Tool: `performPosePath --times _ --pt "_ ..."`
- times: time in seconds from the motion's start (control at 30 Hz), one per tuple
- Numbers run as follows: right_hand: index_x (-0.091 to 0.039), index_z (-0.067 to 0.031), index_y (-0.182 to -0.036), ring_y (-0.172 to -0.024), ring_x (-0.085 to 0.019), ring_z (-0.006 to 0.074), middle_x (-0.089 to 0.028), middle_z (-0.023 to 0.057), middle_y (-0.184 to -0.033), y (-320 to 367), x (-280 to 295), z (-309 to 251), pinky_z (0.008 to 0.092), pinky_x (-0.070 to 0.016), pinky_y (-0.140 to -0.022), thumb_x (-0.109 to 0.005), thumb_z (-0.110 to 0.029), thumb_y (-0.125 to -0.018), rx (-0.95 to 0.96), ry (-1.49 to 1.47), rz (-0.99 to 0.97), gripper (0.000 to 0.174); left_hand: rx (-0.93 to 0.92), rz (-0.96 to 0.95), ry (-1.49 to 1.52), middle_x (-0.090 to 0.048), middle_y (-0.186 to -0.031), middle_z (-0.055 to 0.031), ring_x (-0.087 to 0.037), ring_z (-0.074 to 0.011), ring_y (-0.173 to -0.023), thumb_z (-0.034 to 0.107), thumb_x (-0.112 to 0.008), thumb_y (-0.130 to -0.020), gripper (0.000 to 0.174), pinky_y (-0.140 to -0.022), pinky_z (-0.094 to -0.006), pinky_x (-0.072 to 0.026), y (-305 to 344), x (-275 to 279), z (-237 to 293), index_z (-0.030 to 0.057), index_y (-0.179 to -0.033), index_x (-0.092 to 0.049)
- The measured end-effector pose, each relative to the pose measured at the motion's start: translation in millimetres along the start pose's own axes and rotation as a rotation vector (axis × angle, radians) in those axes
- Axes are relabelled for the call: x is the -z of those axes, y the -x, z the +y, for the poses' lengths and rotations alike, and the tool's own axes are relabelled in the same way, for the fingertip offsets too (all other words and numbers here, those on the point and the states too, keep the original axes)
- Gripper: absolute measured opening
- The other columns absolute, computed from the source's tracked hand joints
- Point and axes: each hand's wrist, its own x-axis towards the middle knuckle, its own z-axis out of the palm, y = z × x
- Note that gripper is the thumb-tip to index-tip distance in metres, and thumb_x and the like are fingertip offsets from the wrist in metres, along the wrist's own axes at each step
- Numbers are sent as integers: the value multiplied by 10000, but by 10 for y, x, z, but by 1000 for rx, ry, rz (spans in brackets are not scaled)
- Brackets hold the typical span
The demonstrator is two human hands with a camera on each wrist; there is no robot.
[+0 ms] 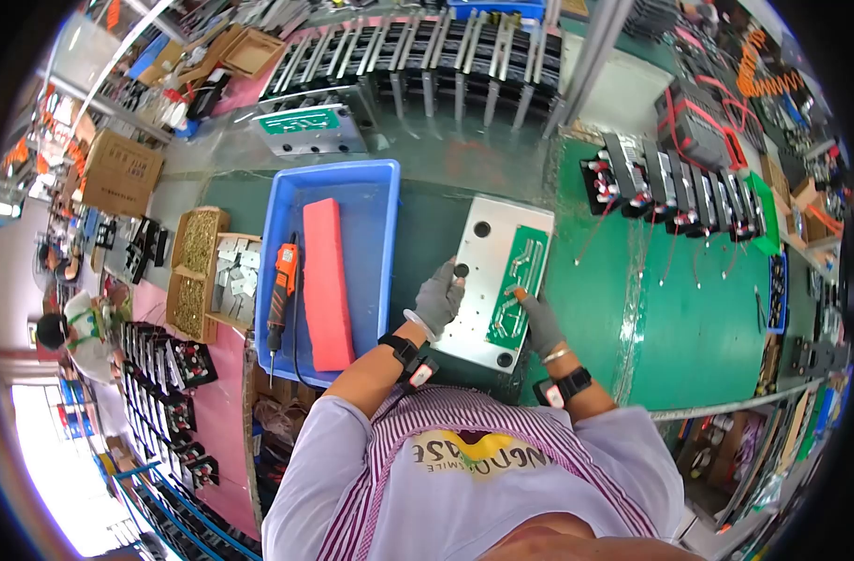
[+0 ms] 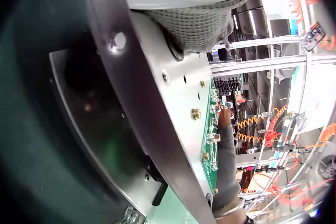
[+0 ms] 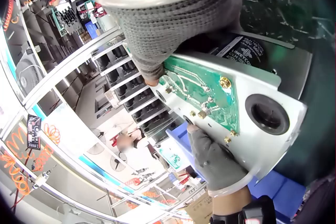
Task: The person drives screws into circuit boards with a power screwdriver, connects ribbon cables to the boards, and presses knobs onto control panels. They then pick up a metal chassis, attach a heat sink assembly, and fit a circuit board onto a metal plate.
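A silvery metal panel (image 1: pixel 464 318) with a green circuit board (image 1: pixel 521 290) on its face is in front of me. In the right wrist view a black labelled part (image 3: pixel 244 50) shows under its edge. My gloved left hand (image 1: pixel 439 297) lies over the panel's left side, fingertips at a black grommet (image 1: pixel 462 270). In the left wrist view the glove (image 2: pixel 194 27) covers part of the face beside the panel's side wall. My gloved right hand (image 1: pixel 544 323) grips the opposite edge, one bare fingertip over the board; its other fingers are mostly hidden.
Left of the panel stands a blue tray (image 1: pixel 390 243) holding a pink foam strip (image 1: pixel 326 285) and an orange electric screwdriver (image 1: pixel 285 271). Boxes of small parts (image 1: pixel 195 262) lie beyond it. Black wired units (image 1: pixel 670 187) stand at the right, a row of metal-framed units (image 1: pixel 418 61) at the back.
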Motion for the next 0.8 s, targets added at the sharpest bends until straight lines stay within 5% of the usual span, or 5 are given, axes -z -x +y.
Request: performPosePath --times 0.17,0.37,0.5,0.67,0.8 --pt "-520 -22 -1040 -764 -582 141 -583 55 -927 190 -120 -203 258 -484 -642 -595 -106 -793 150 24 54 271 328 -129 -239 -631 -816 -184 -621 -354 -729 265 -480 -834 315 -638 -455 -493 33 98 471 126 -1116 -492" --pt "-402 73 -1177 -916 -494 182 -543 113 -1049 340 -118 -718 294 -382 -833 -619 -116 -751 387 571 92 514 -4 -316 -235 -447 -1245 -188 -561 -335 -972 306 -486 -830 490 -848 -392 -451 227 561 731 51 -1241 -401" --pt "-420 38 -1151 -784 -568 247 -595 144 -919 668 -538 -1076 338 -444 -715 -687 -179 -659 445 1228 177 601 -184 53 -210 -457 -1240 -166 -577 -335 -911 283 -522 -816 494 -821 -378 -466 651 1564 675 54 -1241 -414" --pt "-396 2 -1195 -839 -576 409 -592 241 -935 780 -989 -845 456 -444 -716 -731 -331 -594 526 1968 229 765 511 447 -45 -628 -920 -138 -612 -248 -811 213 -525 -802 238 -758 -339 -481 1593 3053 114 88 -975 -629" --pt "-330 25 -1268 -994 -529 407 -535 267 -1097 782 -1221 -535 427 -418 -836 -721 -285 -600 265 2024 206 834 546 1194 -34 -619 -914 -152 -591 -284 -825 278 -529 -848 254 -713 -381 -461 3201 3641 -1843 69 -993 -546"
